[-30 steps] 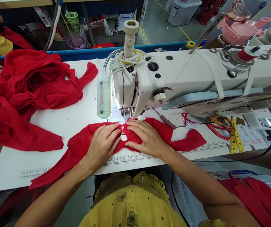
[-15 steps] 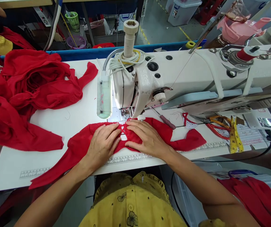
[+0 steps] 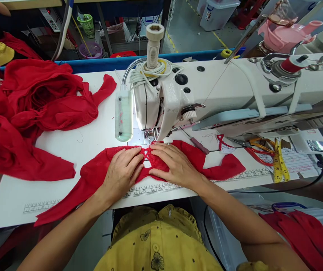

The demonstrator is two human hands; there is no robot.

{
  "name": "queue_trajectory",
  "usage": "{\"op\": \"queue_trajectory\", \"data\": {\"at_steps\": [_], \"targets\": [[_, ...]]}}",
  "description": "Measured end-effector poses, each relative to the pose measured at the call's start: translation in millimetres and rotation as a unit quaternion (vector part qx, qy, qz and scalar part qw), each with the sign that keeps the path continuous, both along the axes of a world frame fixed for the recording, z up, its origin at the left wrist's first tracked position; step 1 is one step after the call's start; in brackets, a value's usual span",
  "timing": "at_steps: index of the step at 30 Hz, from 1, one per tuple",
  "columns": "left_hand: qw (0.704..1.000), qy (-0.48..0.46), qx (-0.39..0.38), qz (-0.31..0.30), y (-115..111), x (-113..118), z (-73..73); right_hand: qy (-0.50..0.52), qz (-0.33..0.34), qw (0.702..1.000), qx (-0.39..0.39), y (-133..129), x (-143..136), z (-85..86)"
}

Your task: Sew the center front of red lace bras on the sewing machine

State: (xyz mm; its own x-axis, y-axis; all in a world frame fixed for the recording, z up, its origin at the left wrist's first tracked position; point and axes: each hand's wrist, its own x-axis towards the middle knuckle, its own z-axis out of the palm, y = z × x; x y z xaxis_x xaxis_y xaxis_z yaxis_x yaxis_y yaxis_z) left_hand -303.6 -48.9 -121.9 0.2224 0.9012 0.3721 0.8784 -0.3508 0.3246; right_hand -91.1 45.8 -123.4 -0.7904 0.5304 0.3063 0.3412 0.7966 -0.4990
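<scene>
A red lace garment [image 3: 93, 171] lies spread across the white table in front of the sewing machine [image 3: 172, 101]. Both hands rest flat on it, one on each side of the crossed straps [image 3: 146, 154] at its centre. My left hand [image 3: 123, 169] presses the left half, fingers spread and pointing toward the machine. On the right half lies my right hand [image 3: 174, 163], its fingers also stretched out near the presser foot [image 3: 149, 133]. Neither hand grips the cloth. The garment's two long ends reach out left and right.
Red garments [image 3: 43, 98] are heaped at the left. Right of the machine head lie a screwdriver [image 3: 197, 144], orange-handled scissors [image 3: 260, 145] and a yellow tape measure [image 3: 279, 162]. A lamp [image 3: 124, 114] hangs beside the needle. More red cloth [image 3: 302, 233] lies in a bin at lower right.
</scene>
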Motion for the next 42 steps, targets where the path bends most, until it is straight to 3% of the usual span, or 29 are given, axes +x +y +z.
{"op": "queue_trajectory", "data": {"at_steps": [42], "targets": [[1.0, 0.001, -0.005, -0.001, -0.3, 0.8, 1.2, 0.004, 0.001, 1.0, 0.002, -0.3, -0.2, 0.8]]}}
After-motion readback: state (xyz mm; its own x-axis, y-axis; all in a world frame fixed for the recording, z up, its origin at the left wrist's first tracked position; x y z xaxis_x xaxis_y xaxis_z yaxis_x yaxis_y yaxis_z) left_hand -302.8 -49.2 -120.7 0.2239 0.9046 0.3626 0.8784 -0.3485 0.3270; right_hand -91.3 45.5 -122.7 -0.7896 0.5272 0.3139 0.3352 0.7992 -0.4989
